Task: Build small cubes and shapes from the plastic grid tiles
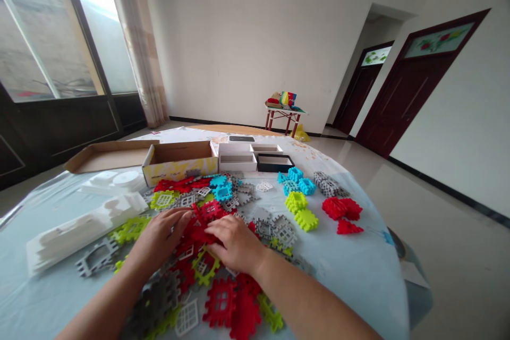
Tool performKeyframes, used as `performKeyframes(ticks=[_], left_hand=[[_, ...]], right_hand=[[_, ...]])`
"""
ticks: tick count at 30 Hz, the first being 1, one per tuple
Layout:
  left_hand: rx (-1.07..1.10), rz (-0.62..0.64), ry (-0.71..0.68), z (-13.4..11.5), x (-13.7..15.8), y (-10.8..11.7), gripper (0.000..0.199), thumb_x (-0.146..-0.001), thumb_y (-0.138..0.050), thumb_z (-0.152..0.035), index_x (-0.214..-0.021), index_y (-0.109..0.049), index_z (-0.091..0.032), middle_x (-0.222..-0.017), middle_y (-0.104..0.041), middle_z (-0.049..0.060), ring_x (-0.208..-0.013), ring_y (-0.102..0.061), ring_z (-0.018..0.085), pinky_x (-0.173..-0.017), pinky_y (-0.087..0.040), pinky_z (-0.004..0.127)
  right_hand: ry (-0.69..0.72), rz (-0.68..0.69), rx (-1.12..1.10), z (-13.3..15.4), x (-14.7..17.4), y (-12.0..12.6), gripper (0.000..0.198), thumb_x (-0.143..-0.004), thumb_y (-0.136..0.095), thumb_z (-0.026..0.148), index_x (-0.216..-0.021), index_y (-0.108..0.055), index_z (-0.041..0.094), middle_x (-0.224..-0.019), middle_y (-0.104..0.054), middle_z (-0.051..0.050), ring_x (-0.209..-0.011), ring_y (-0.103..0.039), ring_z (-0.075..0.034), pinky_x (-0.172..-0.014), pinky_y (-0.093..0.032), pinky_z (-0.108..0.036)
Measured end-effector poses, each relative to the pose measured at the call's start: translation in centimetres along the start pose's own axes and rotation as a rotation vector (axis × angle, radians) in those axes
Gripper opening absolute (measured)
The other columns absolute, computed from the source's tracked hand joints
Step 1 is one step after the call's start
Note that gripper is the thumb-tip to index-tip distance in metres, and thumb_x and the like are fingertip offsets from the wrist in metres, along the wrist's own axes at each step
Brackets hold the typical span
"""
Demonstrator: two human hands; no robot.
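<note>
A heap of interlocking plastic building panels with toothed edges covers the middle of the table, in red, grey, lime green and blue. My left hand (162, 235) is in the heap, its fingers bent over red panels (195, 231). Across from it, my right hand (235, 243) has its fingers curled on the red pieces too; its fingertips are partly hidden. Close by my right wrist lie a green frame panel (206, 267) and a red window panel (220, 303). Small white window lattices (187, 317) are mixed in.
Sorted stacks stand to the right: blue (295, 180), green (302, 211), red (342, 208) and grey (329, 185). Behind the heap are an open cardboard box (179, 172), its lid (111, 155), and small white and black trays (274, 162). White foam packaging (85, 231) lies left.
</note>
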State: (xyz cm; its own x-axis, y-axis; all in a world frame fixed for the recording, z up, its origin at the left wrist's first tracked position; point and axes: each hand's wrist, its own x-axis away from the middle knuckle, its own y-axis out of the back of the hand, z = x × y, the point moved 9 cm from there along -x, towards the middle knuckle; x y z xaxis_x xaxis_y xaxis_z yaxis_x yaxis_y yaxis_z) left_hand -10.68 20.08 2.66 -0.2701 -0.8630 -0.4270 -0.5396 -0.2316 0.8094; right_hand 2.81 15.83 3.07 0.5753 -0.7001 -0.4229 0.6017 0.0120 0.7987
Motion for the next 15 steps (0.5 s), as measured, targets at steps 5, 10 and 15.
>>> performKeyframes(ticks=[5, 10, 15], left_hand=[[0.011, -0.007, 0.005, 0.3, 0.1, 0.1, 0.041, -0.085, -0.035, -0.048, -0.099, -0.064, -0.022, -0.107, -0.067, 0.003, -0.100, -0.060, 0.017, -0.093, -0.043, 0.027], [0.006, -0.003, 0.014, 0.2, 0.0, -0.1, 0.043, -0.085, -0.034, -0.050, -0.099, -0.064, -0.023, -0.106, -0.068, 0.004, -0.100, -0.060, 0.019, -0.094, -0.042, 0.030], [-0.014, 0.012, 0.013, -0.2, 0.0, -0.1, 0.044, -0.084, -0.034, -0.052, -0.098, -0.065, -0.024, -0.107, -0.068, 0.003, -0.100, -0.060, 0.019, -0.094, -0.042, 0.030]], right_hand=[[-0.249, -0.199, -0.123, -3.0, 1.9, 4.3, 0.029, -0.087, -0.045, 0.023, -0.113, -0.056, 0.020, -0.104, -0.065, -0.006, -0.096, -0.058, -0.018, -0.087, -0.043, -0.033], [-0.436, -0.205, -0.160, -6.7, 4.6, 5.7, 0.034, -0.082, -0.049, 0.023, -0.116, -0.053, 0.018, -0.101, -0.065, -0.007, -0.093, -0.060, -0.019, -0.085, -0.046, -0.033], [-0.403, -0.196, 0.002, -7.4, 5.8, 5.9, 0.043, -0.075, -0.059, 0.028, -0.116, -0.054, 0.016, -0.109, -0.059, -0.009, -0.105, -0.051, -0.022, -0.095, -0.037, -0.038]])
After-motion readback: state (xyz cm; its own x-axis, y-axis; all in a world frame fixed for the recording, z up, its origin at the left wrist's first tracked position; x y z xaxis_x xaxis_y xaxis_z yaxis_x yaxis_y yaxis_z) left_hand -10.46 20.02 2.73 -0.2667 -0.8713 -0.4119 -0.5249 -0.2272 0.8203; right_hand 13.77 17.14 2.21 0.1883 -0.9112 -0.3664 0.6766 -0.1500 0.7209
